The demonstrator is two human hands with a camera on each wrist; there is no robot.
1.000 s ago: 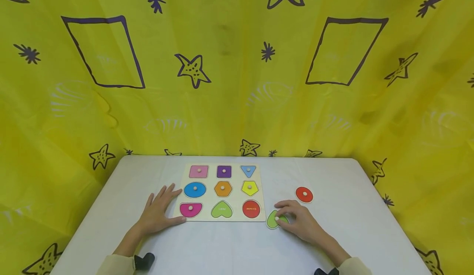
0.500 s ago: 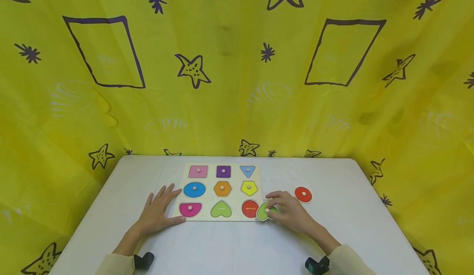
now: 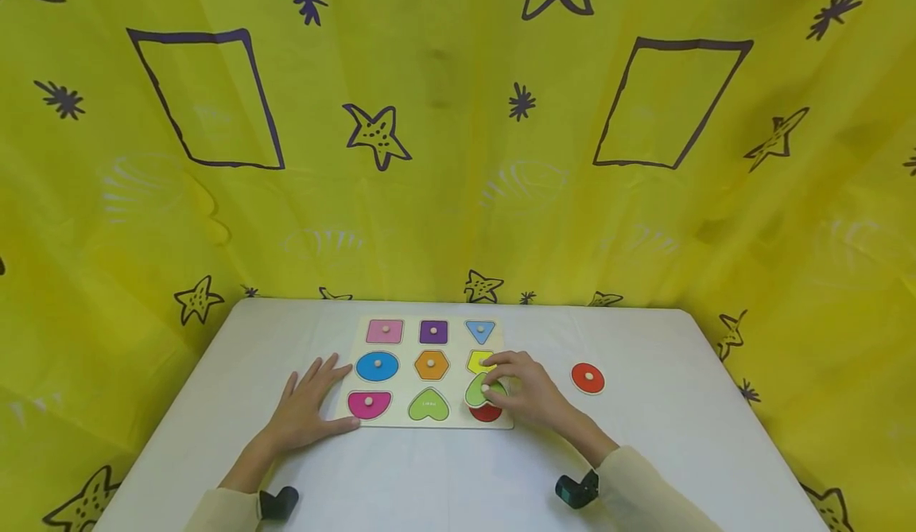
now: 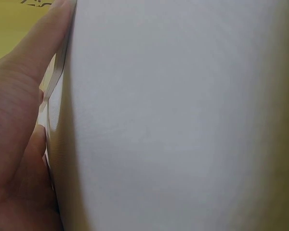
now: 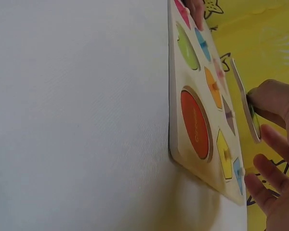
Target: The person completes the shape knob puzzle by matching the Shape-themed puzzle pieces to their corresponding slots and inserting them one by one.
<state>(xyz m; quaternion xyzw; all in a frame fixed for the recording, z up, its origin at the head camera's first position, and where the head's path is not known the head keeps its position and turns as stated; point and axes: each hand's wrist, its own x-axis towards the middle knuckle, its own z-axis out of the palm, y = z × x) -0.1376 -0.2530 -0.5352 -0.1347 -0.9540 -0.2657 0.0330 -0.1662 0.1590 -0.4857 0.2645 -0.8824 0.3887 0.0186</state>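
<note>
My right hand [image 3: 528, 393] pinches the knob of a green heart puzzle piece [image 3: 475, 391] and holds it above the lower right corner of a wooden shape puzzle board [image 3: 456, 419]. In the right wrist view the heart piece [image 5: 244, 98] is clear of the board, and the red circular recess [image 5: 195, 122] shows bare beneath. The green heart recess [image 3: 428, 406] is also bare, in the middle of the near row. My left hand [image 3: 304, 409] lies spread at the board's left edge, its thumb and fingertips touching it. In the left wrist view the left thumb [image 4: 24, 72] is straight.
A red circle piece [image 3: 588, 378] with a knob lies on the white table [image 3: 644, 436], right of the board. Several other knobbed pieces, such as the orange hexagon [image 3: 431, 366], sit in their recesses. A yellow patterned curtain [image 3: 444, 214] stands behind the table.
My right hand has lifted the green heart piece off the table and carried it leftward over the board's lower right corner. The left hand has stayed in place.
</note>
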